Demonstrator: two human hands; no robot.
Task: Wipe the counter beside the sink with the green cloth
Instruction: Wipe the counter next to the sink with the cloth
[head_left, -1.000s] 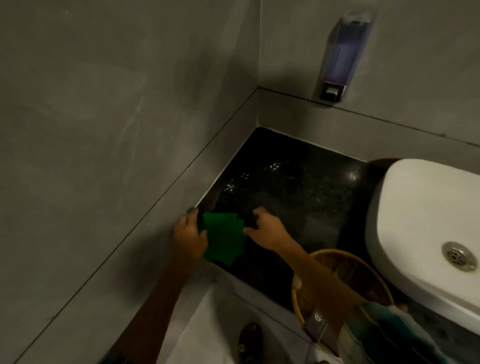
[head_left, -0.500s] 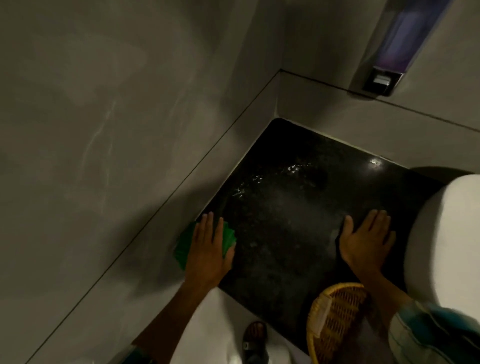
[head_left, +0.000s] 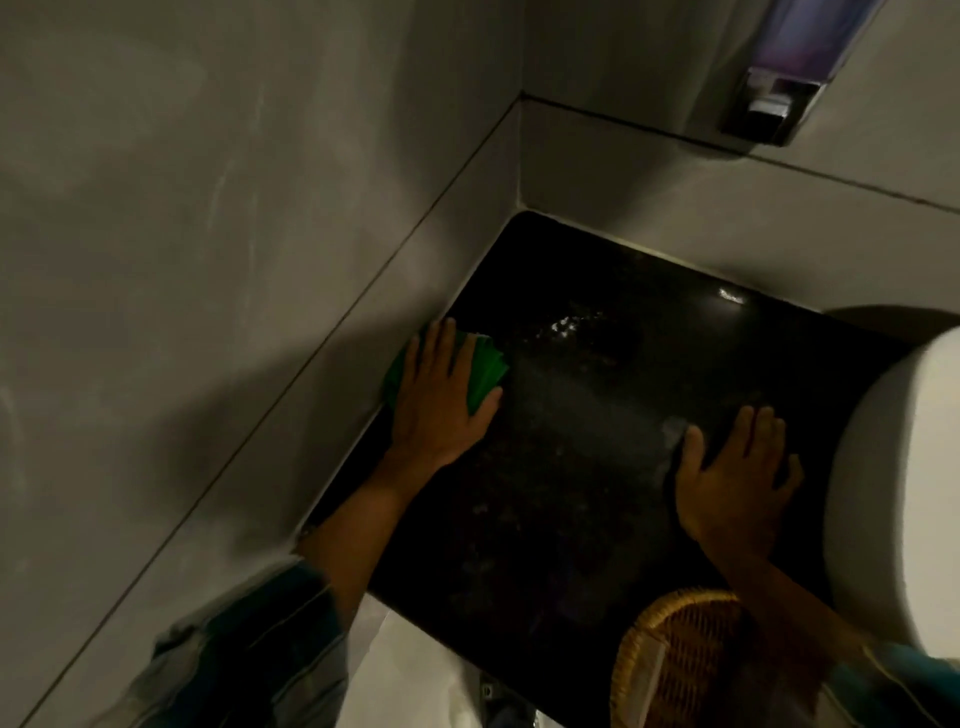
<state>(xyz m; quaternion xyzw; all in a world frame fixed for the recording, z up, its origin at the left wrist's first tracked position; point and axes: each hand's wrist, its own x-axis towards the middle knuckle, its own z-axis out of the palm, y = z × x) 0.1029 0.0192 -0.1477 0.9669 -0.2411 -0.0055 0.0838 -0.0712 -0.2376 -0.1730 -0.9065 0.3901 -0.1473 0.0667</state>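
The green cloth (head_left: 488, 366) lies flat on the black counter (head_left: 571, 499) against the left wall. My left hand (head_left: 441, 400) presses down on it with fingers spread, covering most of it. My right hand (head_left: 732, 478) rests flat and empty on the counter beside the white sink (head_left: 904, 493), fingers apart. Wet patches shine on the counter beyond the cloth, towards the corner.
A woven yellow basket (head_left: 680, 660) sits at the counter's front edge under my right forearm. A soap dispenser (head_left: 774, 98) hangs on the back wall. Grey tiled walls close the counter on the left and at the back.
My left hand has slid the cloth forward along the left wall, deeper onto the counter. My right hand stays flat near the sink. One second ago both hands held the cloth.
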